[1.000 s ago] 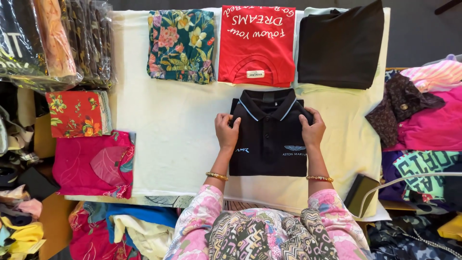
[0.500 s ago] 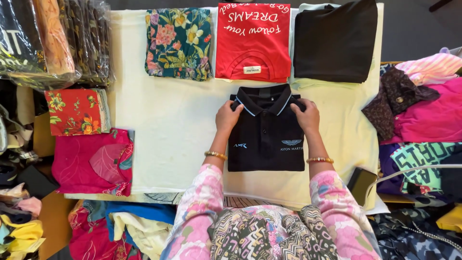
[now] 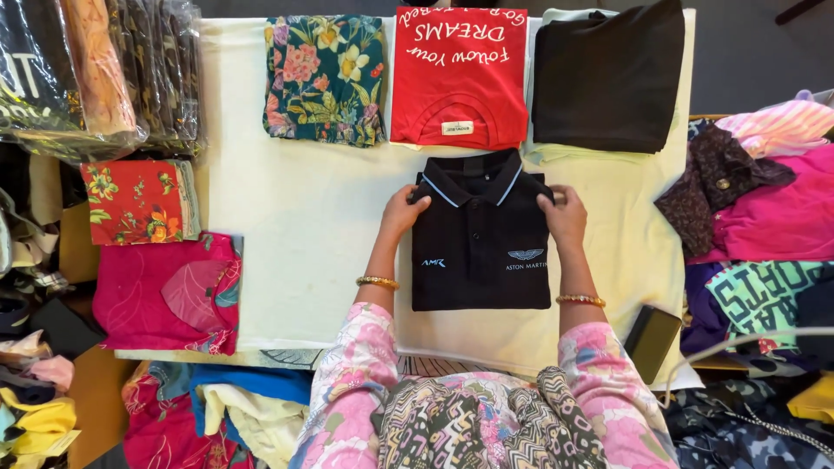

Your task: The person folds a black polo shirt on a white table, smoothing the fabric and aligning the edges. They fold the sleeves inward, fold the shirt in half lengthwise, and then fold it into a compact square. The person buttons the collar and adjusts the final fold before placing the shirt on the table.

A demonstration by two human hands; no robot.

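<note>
A folded black polo shirt (image 3: pixel 480 252) with a light-striped collar lies on the cream-covered table (image 3: pixel 295 243) in front of me. My left hand (image 3: pixel 403 211) grips its upper left edge by the shoulder. My right hand (image 3: pixel 565 217) grips the upper right edge. Both wrists wear gold bangles. Behind the polo lie a folded red t-shirt (image 3: pixel 459 74) with white lettering, a folded floral green garment (image 3: pixel 326 78) and a folded black garment (image 3: pixel 608 74).
Plastic-wrapped clothes (image 3: pixel 95 69) are stacked at the far left. A red floral folded piece (image 3: pixel 139 201) and a pink garment (image 3: pixel 165 291) lie at the left edge. Loose pink, purple and teal clothes (image 3: pixel 764 217) pile on the right. A dark phone (image 3: pixel 651 343) rests at the near right.
Both hands have slid outward and up from the polo's chest to its shoulder edges. The polo sits slightly farther from me than a second ago.
</note>
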